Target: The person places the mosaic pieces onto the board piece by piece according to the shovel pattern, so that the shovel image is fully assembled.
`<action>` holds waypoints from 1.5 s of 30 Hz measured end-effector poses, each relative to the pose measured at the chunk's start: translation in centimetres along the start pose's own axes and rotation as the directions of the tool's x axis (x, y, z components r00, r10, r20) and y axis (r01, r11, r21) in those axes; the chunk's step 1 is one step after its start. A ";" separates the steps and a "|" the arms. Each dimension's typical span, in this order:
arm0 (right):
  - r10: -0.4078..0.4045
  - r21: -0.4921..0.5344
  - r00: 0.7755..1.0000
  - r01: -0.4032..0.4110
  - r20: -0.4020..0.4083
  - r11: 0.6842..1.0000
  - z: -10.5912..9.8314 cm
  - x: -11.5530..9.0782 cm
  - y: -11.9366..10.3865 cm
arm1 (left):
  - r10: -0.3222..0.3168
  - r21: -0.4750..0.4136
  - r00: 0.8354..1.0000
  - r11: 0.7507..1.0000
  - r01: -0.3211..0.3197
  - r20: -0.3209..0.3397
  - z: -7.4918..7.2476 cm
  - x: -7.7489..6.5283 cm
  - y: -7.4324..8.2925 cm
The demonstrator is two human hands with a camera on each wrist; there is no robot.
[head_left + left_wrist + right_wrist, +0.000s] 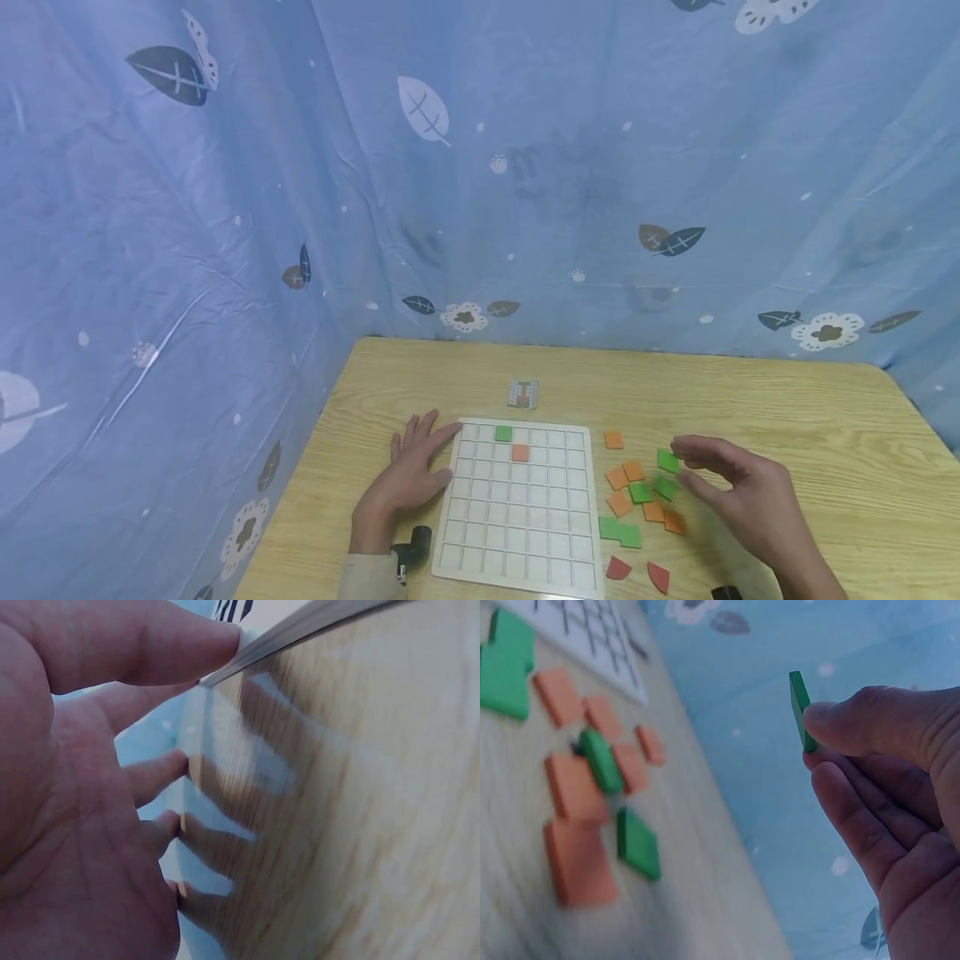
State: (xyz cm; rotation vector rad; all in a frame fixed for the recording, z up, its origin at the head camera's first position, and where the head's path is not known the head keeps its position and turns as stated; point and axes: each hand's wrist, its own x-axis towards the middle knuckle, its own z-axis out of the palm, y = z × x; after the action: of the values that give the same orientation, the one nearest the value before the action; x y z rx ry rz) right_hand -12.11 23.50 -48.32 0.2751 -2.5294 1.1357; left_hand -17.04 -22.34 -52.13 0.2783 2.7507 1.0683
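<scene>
Green, probably light, stiff and smooth, the tile (801, 712) is pinched in the right hand (750, 496), off the right edge of the board (517, 514); gripping its rim should suit. The left hand (408, 477), fingers spread, touches the board's far-left corner.

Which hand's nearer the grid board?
Left: the left hand touches the grid board at its left edge; the right hand is off its right side, pinching a green square.

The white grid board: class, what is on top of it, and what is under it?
On the board, a green square lies in the farthest row and an orange square in the next. The wooden table extends around it; what is directly underneath is covered.
</scene>
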 end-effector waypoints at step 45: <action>-0.142 0.120 0.980 0.125 0.142 0.985 6.2 8.7 -8.5 | 0.043 -0.049 0.999 0.998 -0.045 -0.033 0.2 0.1 -0.4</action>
State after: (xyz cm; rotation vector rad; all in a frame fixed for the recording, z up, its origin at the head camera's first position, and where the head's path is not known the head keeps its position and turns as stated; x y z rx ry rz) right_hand -18.87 12.96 -42.91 0.5711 -2.5349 1.2453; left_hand -17.11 -22.48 -52.52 0.3187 2.7540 1.1601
